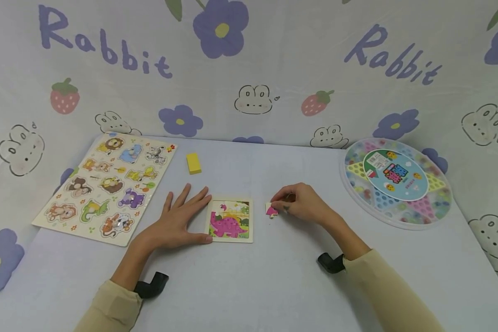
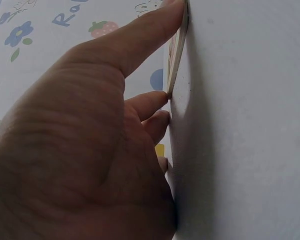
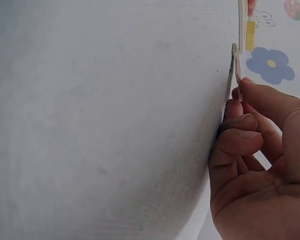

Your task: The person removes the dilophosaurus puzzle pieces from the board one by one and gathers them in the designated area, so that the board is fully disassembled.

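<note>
A small square jigsaw puzzle (image 1: 229,226) with a pink dinosaur picture and a pale frame lies flat in the middle of the table. My left hand (image 1: 174,223) is spread along its left side, thumb at the lower left corner and a fingertip at the upper left. To the right of the puzzle, my right hand (image 1: 305,204) pinches a puzzle piece (image 1: 269,210), white and pink, between thumb and fingers. In the right wrist view the piece (image 3: 236,65) shows edge-on, tilted close over the tabletop. The curled fingers hide part of it.
A board of animal pictures (image 1: 108,184) lies at the left. Behind the puzzle stands a yellow block (image 1: 193,163). At the right is a round Chinese checkers set (image 1: 396,182). A printed cloth (image 1: 290,69) hangs along the table's back edge.
</note>
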### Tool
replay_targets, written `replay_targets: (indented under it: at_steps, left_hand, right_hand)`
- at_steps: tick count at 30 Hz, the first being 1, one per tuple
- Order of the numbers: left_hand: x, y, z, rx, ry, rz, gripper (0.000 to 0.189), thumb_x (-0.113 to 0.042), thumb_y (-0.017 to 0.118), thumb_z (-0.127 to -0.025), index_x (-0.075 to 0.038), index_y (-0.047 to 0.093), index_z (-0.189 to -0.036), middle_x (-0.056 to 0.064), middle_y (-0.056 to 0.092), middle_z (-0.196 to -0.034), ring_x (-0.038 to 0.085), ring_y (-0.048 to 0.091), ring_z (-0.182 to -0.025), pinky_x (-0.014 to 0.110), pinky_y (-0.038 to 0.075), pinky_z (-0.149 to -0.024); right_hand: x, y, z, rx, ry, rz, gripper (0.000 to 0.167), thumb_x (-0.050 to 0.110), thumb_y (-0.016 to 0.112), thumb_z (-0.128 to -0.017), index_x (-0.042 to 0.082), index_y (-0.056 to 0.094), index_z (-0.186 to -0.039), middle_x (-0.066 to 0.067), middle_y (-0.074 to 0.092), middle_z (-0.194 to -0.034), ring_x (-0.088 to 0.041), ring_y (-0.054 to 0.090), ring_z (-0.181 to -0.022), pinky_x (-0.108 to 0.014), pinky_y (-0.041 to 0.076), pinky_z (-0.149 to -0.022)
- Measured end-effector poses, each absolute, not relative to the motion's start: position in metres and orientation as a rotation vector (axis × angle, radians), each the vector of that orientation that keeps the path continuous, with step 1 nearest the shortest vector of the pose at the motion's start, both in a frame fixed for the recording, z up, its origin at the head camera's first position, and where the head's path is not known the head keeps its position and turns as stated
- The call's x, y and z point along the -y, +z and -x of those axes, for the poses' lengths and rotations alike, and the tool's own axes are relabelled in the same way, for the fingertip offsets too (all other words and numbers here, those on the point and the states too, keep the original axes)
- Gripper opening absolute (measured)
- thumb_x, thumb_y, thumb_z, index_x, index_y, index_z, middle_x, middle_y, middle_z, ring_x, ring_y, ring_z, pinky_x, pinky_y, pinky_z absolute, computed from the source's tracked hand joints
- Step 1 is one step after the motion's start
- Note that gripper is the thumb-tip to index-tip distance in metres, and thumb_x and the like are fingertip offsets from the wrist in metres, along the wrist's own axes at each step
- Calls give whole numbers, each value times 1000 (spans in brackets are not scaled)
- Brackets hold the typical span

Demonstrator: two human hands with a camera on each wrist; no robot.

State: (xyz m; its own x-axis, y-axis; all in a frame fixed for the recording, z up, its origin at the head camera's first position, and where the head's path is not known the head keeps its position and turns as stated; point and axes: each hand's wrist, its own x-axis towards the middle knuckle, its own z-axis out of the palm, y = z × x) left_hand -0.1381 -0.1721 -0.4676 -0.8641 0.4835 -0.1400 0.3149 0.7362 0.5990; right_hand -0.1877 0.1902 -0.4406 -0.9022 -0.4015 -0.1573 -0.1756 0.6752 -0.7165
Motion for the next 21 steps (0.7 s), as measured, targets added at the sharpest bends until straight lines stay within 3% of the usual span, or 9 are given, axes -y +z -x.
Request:
replay_targets:
  at_steps: [8, 15, 21]
  left_hand:
    - [171, -468, 138, -2654, 835, -627, 104, -55, 80, -85, -20, 30, -169, 0, 15, -181, 38, -9, -168, 68, -17, -130]
    - [171, -465, 137, -2655, 823, -623, 103, -55, 79, -85, -20, 31, -169, 1, 15, -181, 39, -8, -168, 68, -16, -130]
    - [170, -462, 136, -2658, 838, -635, 102, -56, 78, -85, -18, 32, -168, 4, 17, -181, 41, -7, -168, 70, -15, -129]
  right_hand:
    - [-191, -445, 188, -2602, -1069, 477, 12, 21, 77, -97, 13, 82, -105, -3, 77, -93, -15, 59, -78, -25, 49, -71]
    - [-187, -441, 187, -2625, -1038, 497, 15, 22, 74, -100, 13, 81, -109, -3, 76, -99, -17, 60, -86, -29, 51, -79]
    - [-177, -433, 188, -2657, -977, 531, 16, 22, 73, -101, 11, 80, -110, -3, 74, -97, -17, 57, -80, -25, 48, -69]
